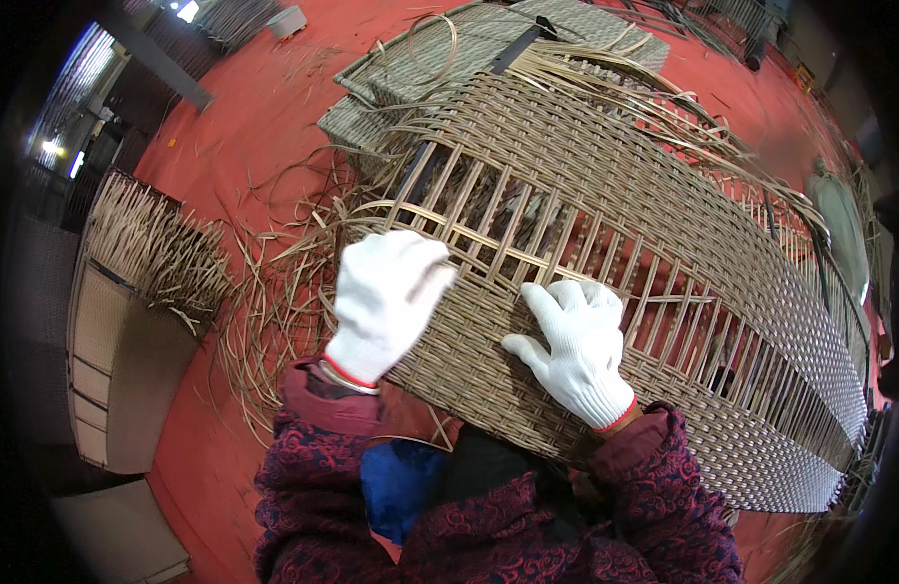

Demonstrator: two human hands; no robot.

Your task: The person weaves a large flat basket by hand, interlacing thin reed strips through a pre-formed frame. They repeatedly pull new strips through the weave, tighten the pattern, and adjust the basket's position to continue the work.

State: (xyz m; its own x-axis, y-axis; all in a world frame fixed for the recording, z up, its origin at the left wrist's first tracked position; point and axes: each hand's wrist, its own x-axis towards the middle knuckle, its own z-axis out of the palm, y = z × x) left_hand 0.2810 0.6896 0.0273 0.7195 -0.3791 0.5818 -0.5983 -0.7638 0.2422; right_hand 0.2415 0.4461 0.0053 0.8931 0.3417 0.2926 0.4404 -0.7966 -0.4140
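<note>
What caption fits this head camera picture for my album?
Two white-gloved hands, left hand and right hand, press on a half-woven wicker frame above a red floor.

Wicker furniture workshop: woven frames [605,195], loose strips [274,292] on red floor [245,107].

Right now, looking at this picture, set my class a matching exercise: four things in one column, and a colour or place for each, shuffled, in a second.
Things:
1. left hand
2. right hand
3. floor
4. loose strips

Descriptions:
A. red
B. flat on the tan woven panel, fingers spread
C. strewn on the floor left of the panel
D. gloved white, curled at the panel's open slats

Pairs: 1-D, 2-B, 3-A, 4-C
</note>
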